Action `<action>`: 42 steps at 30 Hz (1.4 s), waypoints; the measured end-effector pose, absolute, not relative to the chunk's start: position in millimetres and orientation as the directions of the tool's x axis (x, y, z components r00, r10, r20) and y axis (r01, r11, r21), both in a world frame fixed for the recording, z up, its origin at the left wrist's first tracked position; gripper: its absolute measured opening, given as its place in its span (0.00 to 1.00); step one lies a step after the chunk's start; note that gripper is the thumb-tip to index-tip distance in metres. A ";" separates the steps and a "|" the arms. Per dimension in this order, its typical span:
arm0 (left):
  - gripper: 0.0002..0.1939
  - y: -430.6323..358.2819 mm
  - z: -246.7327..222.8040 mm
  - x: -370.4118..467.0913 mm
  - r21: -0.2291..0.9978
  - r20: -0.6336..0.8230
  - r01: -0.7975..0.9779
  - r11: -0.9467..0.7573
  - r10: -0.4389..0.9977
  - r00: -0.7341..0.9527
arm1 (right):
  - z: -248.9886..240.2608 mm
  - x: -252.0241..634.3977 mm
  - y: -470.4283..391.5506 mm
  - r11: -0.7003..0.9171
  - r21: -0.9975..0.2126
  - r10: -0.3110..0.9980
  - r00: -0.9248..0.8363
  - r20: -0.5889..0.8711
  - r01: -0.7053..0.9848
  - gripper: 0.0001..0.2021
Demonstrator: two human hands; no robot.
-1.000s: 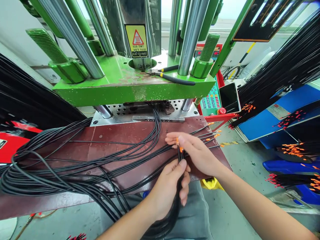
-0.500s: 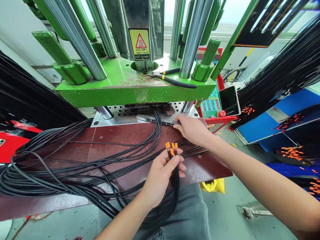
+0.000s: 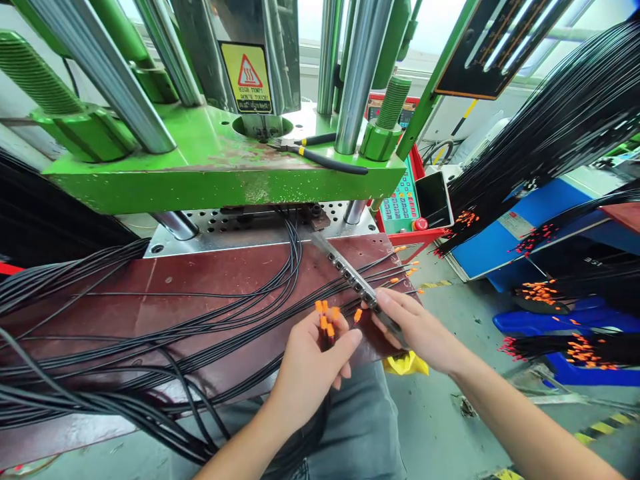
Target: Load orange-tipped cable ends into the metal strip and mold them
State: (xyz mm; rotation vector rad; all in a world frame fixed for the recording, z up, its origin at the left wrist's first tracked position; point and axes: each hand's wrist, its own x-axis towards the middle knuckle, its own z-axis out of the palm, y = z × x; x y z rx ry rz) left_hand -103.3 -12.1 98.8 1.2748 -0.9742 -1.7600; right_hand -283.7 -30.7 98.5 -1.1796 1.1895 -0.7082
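My left hand (image 3: 307, 373) is closed around a bundle of black cables with orange tips (image 3: 323, 324) standing up above the fingers. One orange-tipped cable (image 3: 358, 316) is set apart from the others, near my thumb. A long metal bar (image 3: 350, 275) with a row of small slots is gripped at its near end by my right hand (image 3: 417, 330). The bar slants up and left above the brown board, its far end close to the perforated metal plate (image 3: 210, 243). The cables' lower lengths hang over my lap, partly hidden by my left hand.
Black cables (image 3: 200, 327) lie across the brown board (image 3: 200, 270), several running under the green press (image 3: 250, 187). Pliers (image 3: 320, 155) rest on the press by a high-temperature sign (image 3: 249, 77). A red control box (image 3: 415, 233) and hanging cable bunches (image 3: 545, 113) are at the right.
My right hand has lifted the metal bar off the perforated plate and drawn it towards me and the left hand. In my left hand, the orange tips have spread apart. The camera view has shifted right.
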 end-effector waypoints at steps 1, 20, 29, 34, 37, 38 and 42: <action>0.18 -11.6 99.3 -103.1 0.890 -0.408 0.114 -0.441 -0.883 -0.231 | 95.1 -280.7 -24.7 0.289 -0.952 -0.916 0.263 -0.305 -0.096 0.22; 0.15 -22.7 104.2 -98.8 0.890 -0.450 -0.132 -0.436 -0.798 -0.401 | 88.4 -271.9 -8.4 0.282 -0.958 -0.918 0.304 -0.254 0.052 0.17; 0.14 -25.7 109.5 -98.8 0.833 -0.503 -0.020 -0.553 -0.743 -0.442 | 82.3 -264.7 -3.0 0.205 -0.978 -0.949 0.250 -0.192 0.027 0.15; 0.14 -21.1 104.1 -101.9 0.868 -0.452 0.000 -0.497 -0.789 -0.416 | 85.6 -264.6 -5.3 0.229 -0.972 -0.946 0.250 -0.207 0.060 0.15; 0.14 -20.0 99.8 -100.0 0.863 -0.413 0.147 -0.483 -0.842 -0.347 | 88.4 -266.8 -9.9 0.295 -0.946 -0.937 0.233 -0.259 0.136 0.15; 0.14 -19.8 98.4 -98.5 0.857 -0.404 0.203 -0.474 -0.862 -0.305 | 89.1 -267.7 -11.3 0.316 -0.936 -0.935 0.217 -0.280 0.155 0.15; 0.16 -17.9 94.8 -91.7 0.874 -0.375 0.263 -0.410 -0.911 -0.173 | 91.1 -270.6 -14.5 0.363 -0.914 -0.926 0.181 -0.332 0.182 0.16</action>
